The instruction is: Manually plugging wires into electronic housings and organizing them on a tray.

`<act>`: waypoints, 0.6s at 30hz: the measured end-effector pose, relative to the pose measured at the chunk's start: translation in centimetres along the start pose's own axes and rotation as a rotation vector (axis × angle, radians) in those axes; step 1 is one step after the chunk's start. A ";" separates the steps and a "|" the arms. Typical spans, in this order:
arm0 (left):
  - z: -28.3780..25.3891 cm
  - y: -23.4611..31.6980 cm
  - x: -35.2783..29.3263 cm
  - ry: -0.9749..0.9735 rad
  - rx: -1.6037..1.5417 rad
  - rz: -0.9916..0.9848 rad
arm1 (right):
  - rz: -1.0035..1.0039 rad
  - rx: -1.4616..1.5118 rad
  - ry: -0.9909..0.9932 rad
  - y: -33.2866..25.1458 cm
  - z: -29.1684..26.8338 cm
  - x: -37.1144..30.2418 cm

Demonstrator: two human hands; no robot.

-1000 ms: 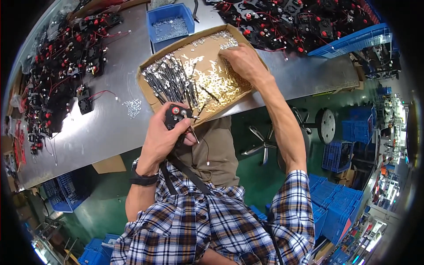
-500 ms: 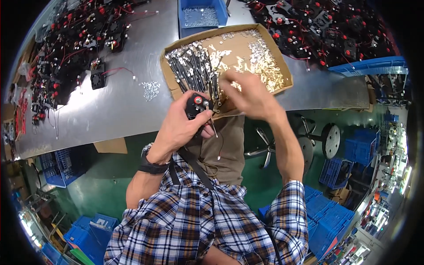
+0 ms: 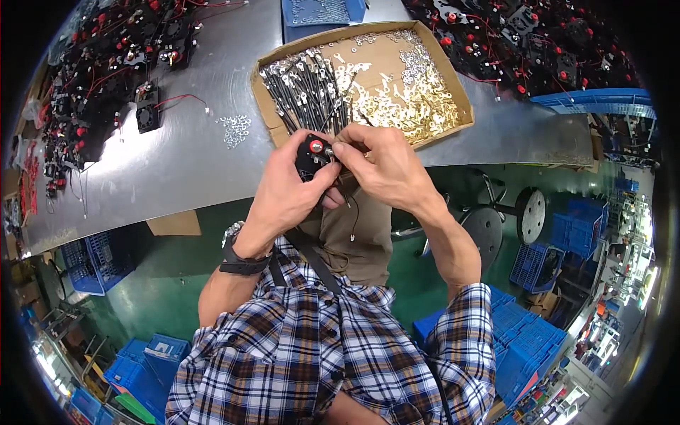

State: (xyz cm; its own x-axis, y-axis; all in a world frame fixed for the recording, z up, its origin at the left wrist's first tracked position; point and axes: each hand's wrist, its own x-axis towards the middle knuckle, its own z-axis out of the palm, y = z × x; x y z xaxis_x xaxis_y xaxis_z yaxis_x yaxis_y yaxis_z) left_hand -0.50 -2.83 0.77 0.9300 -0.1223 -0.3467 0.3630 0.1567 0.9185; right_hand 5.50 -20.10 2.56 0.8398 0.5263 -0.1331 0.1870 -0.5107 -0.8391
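Observation:
My left hand [image 3: 287,185] grips a small black assembly [image 3: 306,161] with a red-ringed metal terminal on top, held just off the table's front edge. A thin dark wire with a white connector [image 3: 352,237] dangles below it. My right hand [image 3: 388,168] is pinched at a metal post on the assembly's right side; whatever its fingertips hold is too small to make out. Right behind both hands lies a shallow cardboard tray [image 3: 275,132]. It contains black cables with ring lugs [image 3: 304,88], brass-coloured lugs [image 3: 404,106] and silver washers or nuts [image 3: 416,67].
Loose silver hardware [image 3: 233,131] lies on the metal table [image 3: 177,170] left of the tray. A blue bin [image 3: 319,14] of small parts stands behind. Similar black assemblies are heaped at far left [image 3: 106,64] and far right [image 3: 538,49]. Stools [image 3: 485,225] and blue crates [image 3: 524,340] stand on the floor.
My right hand has come from over the tray down and left to the assembly, its fingers now at the metal post. My left hand, with the assembly, has shifted slightly up and left.

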 end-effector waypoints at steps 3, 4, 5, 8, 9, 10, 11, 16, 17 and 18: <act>0.0 -0.1 0.0 0.006 0.002 0.000 | 0.010 0.053 0.067 0.1 0.8 -0.3; 0.0 -0.1 0.1 0.014 -0.011 -0.002 | 0.005 0.088 0.109 0.3 1.2 -0.4; 0.2 0.0 0.1 0.010 -0.011 -0.003 | 0.008 0.087 0.111 0.4 1.5 -0.6; 0.4 0.2 0.1 0.029 0.044 0.044 | -0.209 -0.165 0.232 0.5 1.8 -1.1; 0.2 0.1 0.1 0.038 0.098 0.067 | -0.208 -0.165 0.233 0.7 1.8 -1.1; 0.1 0.1 0.1 0.047 0.152 0.091 | -0.349 -0.237 0.249 0.9 1.8 -1.1; 0.2 0.2 0.1 0.047 0.153 0.092 | -0.492 -0.309 0.264 1.2 1.8 -1.1; 0.3 0.3 0.0 0.017 0.046 0.003 | -0.660 -0.602 0.234 1.6 1.1 -0.7; 0.4 0.2 0.0 0.014 0.047 0.004 | -0.650 -0.709 0.202 1.7 1.0 -0.7; 0.3 0.2 0.0 0.012 0.054 0.008 | -0.648 -0.712 0.205 1.8 0.9 -0.5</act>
State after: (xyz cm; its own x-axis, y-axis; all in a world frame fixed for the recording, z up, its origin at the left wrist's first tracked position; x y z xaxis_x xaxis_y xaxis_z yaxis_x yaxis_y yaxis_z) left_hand -0.43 -3.13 1.02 0.9336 -0.1095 -0.3410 0.3520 0.1041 0.9302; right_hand 4.96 -20.63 0.63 0.5260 0.7552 0.3912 0.8493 -0.4906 -0.1949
